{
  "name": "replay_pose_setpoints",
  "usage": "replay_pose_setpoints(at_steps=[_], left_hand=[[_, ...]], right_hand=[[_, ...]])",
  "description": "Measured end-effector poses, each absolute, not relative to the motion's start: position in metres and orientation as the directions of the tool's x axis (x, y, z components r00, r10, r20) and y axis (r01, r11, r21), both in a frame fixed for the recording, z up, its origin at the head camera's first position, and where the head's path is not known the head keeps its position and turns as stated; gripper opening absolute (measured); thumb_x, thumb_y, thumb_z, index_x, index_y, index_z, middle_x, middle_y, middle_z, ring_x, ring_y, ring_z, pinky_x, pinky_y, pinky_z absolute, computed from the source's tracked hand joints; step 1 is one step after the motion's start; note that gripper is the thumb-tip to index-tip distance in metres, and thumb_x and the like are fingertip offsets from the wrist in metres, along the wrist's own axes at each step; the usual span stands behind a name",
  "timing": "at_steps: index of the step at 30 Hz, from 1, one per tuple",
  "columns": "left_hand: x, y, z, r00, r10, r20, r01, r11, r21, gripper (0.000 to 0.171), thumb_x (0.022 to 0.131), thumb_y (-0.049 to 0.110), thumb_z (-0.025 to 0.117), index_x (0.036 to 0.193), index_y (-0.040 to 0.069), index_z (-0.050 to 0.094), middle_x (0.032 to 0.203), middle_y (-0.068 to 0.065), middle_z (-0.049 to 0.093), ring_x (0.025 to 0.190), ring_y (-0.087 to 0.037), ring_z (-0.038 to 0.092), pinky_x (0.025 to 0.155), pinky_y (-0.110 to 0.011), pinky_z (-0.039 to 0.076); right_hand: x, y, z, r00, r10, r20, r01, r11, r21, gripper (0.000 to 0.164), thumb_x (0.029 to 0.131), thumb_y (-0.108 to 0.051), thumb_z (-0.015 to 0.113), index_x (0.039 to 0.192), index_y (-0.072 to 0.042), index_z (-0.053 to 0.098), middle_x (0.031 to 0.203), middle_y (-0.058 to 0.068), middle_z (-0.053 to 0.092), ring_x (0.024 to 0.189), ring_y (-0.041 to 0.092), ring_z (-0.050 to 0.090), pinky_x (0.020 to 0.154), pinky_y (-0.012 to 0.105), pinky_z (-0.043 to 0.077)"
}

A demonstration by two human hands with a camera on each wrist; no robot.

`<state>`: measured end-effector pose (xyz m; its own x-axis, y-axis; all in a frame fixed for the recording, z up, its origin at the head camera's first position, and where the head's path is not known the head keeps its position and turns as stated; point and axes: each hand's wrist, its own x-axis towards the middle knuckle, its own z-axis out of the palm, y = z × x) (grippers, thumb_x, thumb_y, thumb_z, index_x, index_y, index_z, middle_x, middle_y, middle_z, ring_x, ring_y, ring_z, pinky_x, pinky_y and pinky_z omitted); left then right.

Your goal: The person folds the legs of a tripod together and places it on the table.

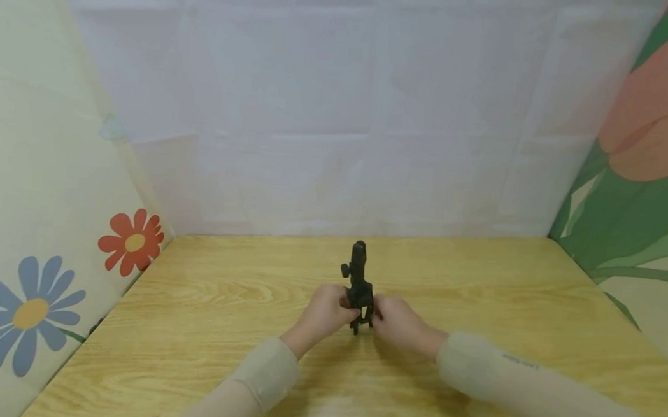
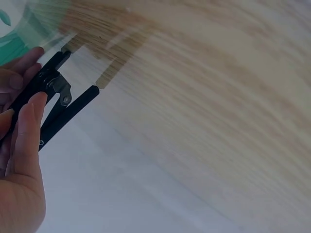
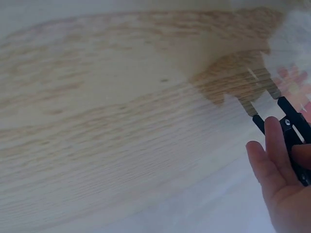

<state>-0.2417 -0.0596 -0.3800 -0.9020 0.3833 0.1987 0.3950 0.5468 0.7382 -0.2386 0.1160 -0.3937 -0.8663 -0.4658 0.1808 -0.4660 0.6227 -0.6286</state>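
Observation:
A small black tripod [image 1: 358, 267] with a side knob [image 1: 345, 270] stands upright between my two hands, its legs pointing down at the table. My left hand [image 1: 326, 311] pinches its lower part from the left, thumb toward the legs. From the other side, my right hand [image 1: 400, 321] grips the lower part, its fingertips partly hidden behind the tripod. The left wrist view shows a leg [image 2: 73, 112] spread from the body and a metal hinge [image 2: 61, 90]. Two right-hand fingers [image 3: 265, 170] extend beside the tripod in the right wrist view.
The wood-grain table [image 1: 220, 278] has a glossy surface that reflects the tripod's legs. A white sheet [image 1: 329, 106] hangs behind it. Flower-printed panels stand left [image 1: 25, 183] and right [image 1: 655, 215].

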Motion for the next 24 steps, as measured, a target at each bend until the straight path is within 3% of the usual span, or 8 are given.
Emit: replay_pose_setpoints(at_steps=[6, 12, 18, 24], left_hand=[[-0.243, -0.0608, -0.3801, -0.902, 0.39, 0.185, 0.385, 0.531, 0.755, 0.005, 0.081, -0.006, 0.072, 0.086, -0.007, 0.071, 0.068, -0.009, 0.067, 0.057, -0.011, 0.059, 0.052, -0.025, 0.051], [-0.2439, -0.0614, -0.3795, -0.899, 0.402, 0.173, 0.379, 0.517, 0.767, 0.005, 0.082, -0.006, 0.071, 0.087, -0.007, 0.071, 0.067, -0.007, 0.066, 0.057, -0.011, 0.058, 0.052, -0.026, 0.051], [-0.2447, -0.0623, -0.3785, -0.9, 0.407, 0.157, 0.364, 0.506, 0.782, 0.007, 0.082, -0.006, 0.071, 0.089, -0.008, 0.071, 0.07, -0.009, 0.067, 0.059, -0.012, 0.06, 0.053, -0.027, 0.052], [-0.2462, -0.0627, -0.3782, -0.901, 0.41, 0.146, 0.353, 0.493, 0.795, 0.007, 0.082, -0.006, 0.071, 0.088, -0.009, 0.07, 0.069, -0.009, 0.067, 0.058, -0.016, 0.061, 0.052, -0.027, 0.051]], right_hand=[[-0.2399, 0.1158, -0.3924, -0.855, -0.477, 0.203, -0.485, 0.594, -0.642, 0.014, 0.084, 0.01, 0.061, 0.096, 0.01, 0.066, 0.07, 0.003, 0.062, 0.057, 0.01, 0.05, 0.052, 0.025, 0.044], [-0.2428, 0.1176, -0.3953, -0.852, -0.476, 0.217, -0.486, 0.565, -0.667, 0.014, 0.088, 0.008, 0.056, 0.098, 0.011, 0.066, 0.063, -0.001, 0.056, 0.051, 0.007, 0.045, 0.048, 0.023, 0.041], [-0.2432, 0.1147, -0.3975, -0.86, -0.445, 0.248, -0.488, 0.579, -0.653, 0.008, 0.084, 0.008, 0.058, 0.087, 0.006, 0.065, 0.059, -0.004, 0.05, 0.049, 0.006, 0.042, 0.046, 0.022, 0.037], [-0.2428, 0.1126, -0.3972, -0.876, -0.422, 0.233, -0.46, 0.587, -0.666, 0.012, 0.083, 0.009, 0.059, 0.093, 0.009, 0.066, 0.06, -0.003, 0.052, 0.05, 0.008, 0.043, 0.046, 0.022, 0.037]])
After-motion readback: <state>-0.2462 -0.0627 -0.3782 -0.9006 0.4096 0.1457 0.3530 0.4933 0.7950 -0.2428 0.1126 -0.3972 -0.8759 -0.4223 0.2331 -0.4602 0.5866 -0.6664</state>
